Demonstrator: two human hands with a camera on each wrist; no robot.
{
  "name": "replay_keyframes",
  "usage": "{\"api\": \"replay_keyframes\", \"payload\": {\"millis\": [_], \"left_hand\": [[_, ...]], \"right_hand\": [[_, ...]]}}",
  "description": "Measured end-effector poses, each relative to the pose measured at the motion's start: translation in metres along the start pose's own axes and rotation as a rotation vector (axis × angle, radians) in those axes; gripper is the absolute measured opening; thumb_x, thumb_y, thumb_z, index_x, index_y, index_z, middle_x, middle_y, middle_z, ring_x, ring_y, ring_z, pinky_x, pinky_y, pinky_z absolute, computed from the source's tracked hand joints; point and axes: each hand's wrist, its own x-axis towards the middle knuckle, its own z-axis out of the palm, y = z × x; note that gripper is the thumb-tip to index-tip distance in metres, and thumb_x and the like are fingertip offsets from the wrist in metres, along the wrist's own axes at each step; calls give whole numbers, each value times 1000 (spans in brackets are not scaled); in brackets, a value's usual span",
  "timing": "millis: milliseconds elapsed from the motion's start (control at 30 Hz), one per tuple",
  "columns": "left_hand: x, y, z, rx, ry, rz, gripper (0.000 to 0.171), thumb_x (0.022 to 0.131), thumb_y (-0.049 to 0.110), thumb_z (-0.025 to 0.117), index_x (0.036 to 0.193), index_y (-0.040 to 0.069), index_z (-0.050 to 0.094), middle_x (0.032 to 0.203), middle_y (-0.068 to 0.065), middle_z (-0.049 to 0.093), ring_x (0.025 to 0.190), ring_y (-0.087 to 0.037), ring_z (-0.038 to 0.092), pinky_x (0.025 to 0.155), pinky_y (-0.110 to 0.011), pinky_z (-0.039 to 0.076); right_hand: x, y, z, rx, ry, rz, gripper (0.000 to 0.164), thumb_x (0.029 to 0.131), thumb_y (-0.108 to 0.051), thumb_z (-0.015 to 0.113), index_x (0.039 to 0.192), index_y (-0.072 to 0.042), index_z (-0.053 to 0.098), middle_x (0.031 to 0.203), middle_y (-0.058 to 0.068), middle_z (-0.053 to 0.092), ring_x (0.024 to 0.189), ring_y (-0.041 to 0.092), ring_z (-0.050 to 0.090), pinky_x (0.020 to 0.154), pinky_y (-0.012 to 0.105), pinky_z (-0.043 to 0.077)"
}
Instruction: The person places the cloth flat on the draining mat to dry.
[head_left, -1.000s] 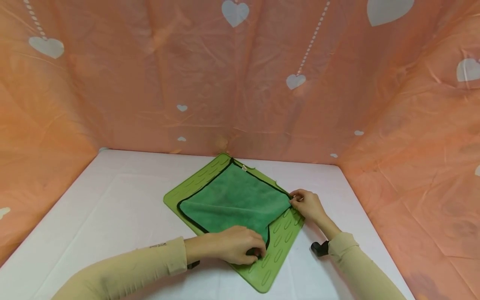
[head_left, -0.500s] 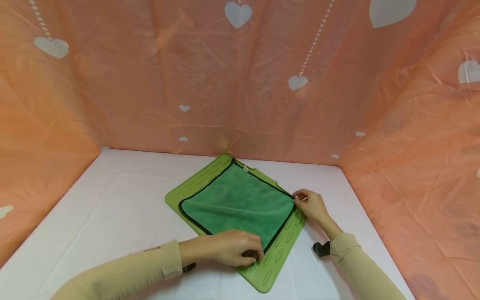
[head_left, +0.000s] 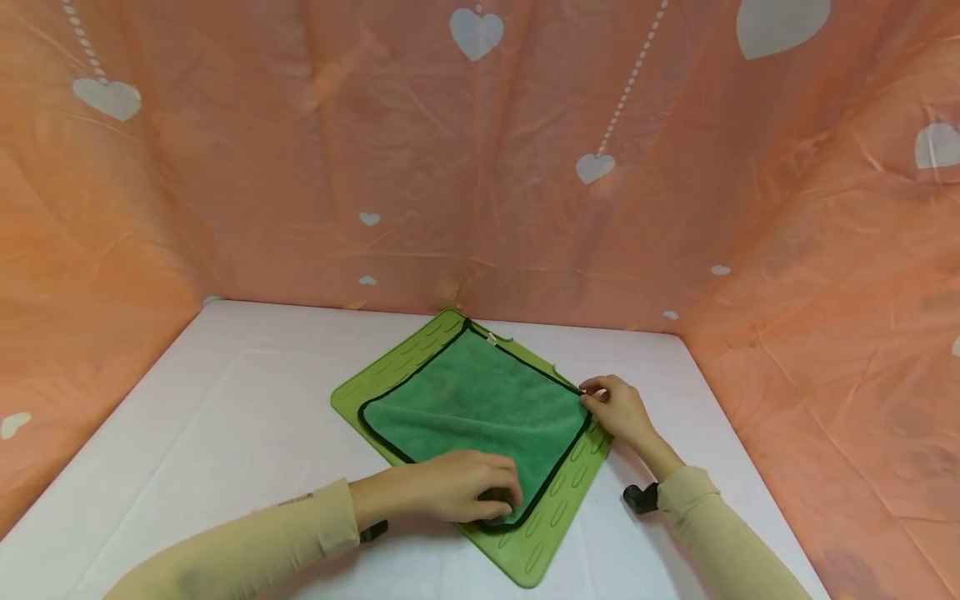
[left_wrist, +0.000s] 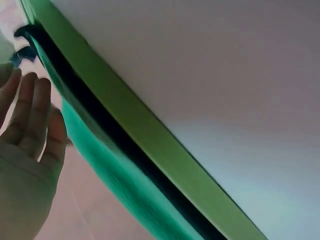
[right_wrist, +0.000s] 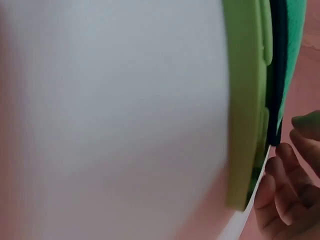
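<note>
A green cleaning cloth (head_left: 480,392) with black edging and a small white tag lies spread over a lime-green mat (head_left: 557,500) with raised ovals. One shallow crease runs across it. My left hand (head_left: 468,487) is over the near corner, its loosely bent fingers clear of the fabric in the left wrist view. At the right corner is my right hand (head_left: 618,408), its fingertips beside the black edging. The right wrist view shows a gap between that thumb and the fingers, with the cloth's edge near the index fingertip. The fingers partly cover this corner.
The mat sits diagonally on a white-covered table (head_left: 262,392), its far corner near the back edge. An orange curtain (head_left: 300,167) with pale hearts surrounds the back and sides. Black wrist mounts (head_left: 640,498) show below both sleeves.
The near part of the cloth was folded at its right side and now lies flatter. My left hand has let go of the near corner and shifted slightly up-left. My right hand stays by the right corner.
</note>
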Motion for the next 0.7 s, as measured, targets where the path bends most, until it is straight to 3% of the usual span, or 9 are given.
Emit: {"api": "replay_keyframes", "payload": {"millis": [200,300,467,700], "left_hand": [[-13,-21,-11,291,131,-51,17,103,25,69,119,20,72,124,4,63,115,-13,61,98,-32,53],[-21,-29,-14,354,140,-91,25,101,29,72,123,20,70,133,1,61,122,-18,59,101,-39,52],[-29,-33,-16,288,44,-177,45,98,39,73,137,18,66,148,-2,56,138,-22,52,111,-46,46],[-39,-30,-16,171,-63,-242,60,96,47,74,147,18,60,159,0,48,146,-25,45,115,-47,43]], "right_hand": [[7,-8,7,24,-21,-95,25,98,-9,71,122,-2,74,121,19,68,103,37,68,85,52,57],[12,-12,12,14,-53,-120,29,98,-11,71,126,-1,72,128,22,66,110,41,67,92,56,55],[20,-19,17,-21,-97,-136,31,98,-10,70,128,-1,72,129,23,65,114,43,65,96,58,53],[29,-20,22,-63,-111,-144,27,97,-8,74,123,-2,75,113,17,69,94,29,62,86,52,53]]}}
